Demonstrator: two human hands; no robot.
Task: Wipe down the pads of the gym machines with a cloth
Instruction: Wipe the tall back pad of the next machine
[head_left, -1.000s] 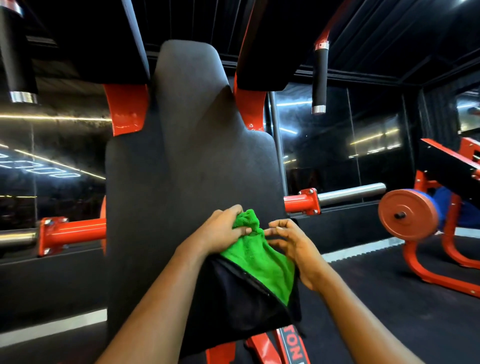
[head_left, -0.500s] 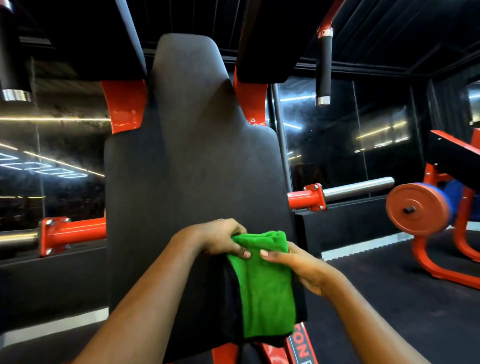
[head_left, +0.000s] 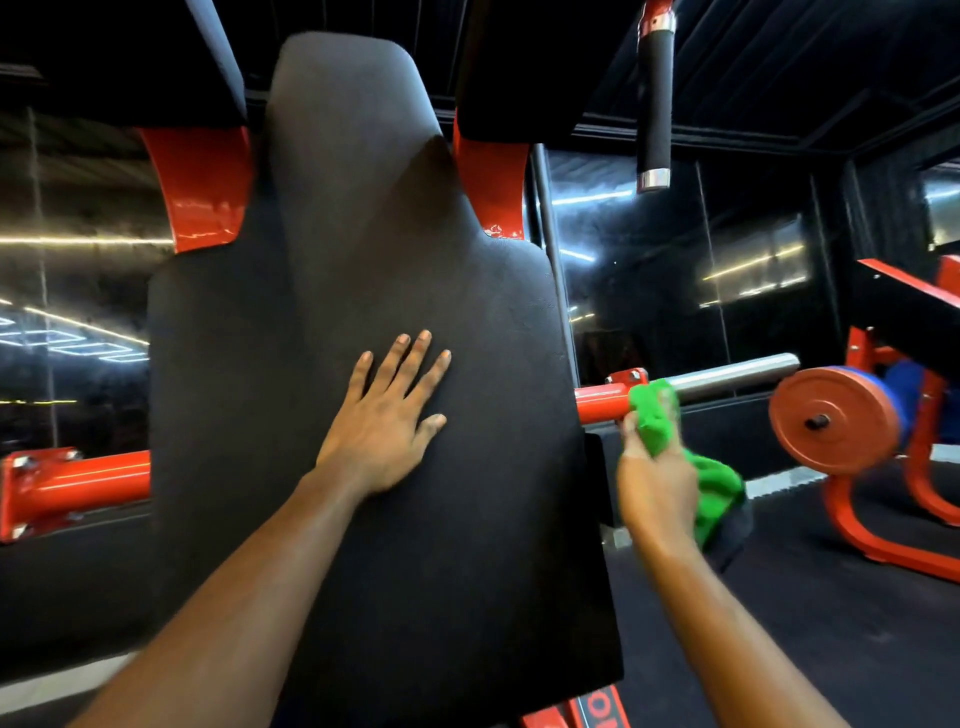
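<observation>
Bracing the back pad (head_left: 363, 234) with our flat, spread left hand (head_left: 387, 415), we grip the green cloth (head_left: 657, 415) in our right hand (head_left: 657, 483), right of the pad; next, long overlapping strokes suit best.

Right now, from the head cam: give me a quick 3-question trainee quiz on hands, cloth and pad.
1. True or false: the left hand lies flat, fingers straight, on the black back pad.
2. Who holds the green cloth? A) the left hand B) the right hand C) nobody, it lies draped over the pad
3. Fill in: the cloth is off the pad, beyond its ___ edge.

Key: 1 true; 2 B; 3 right.
</observation>
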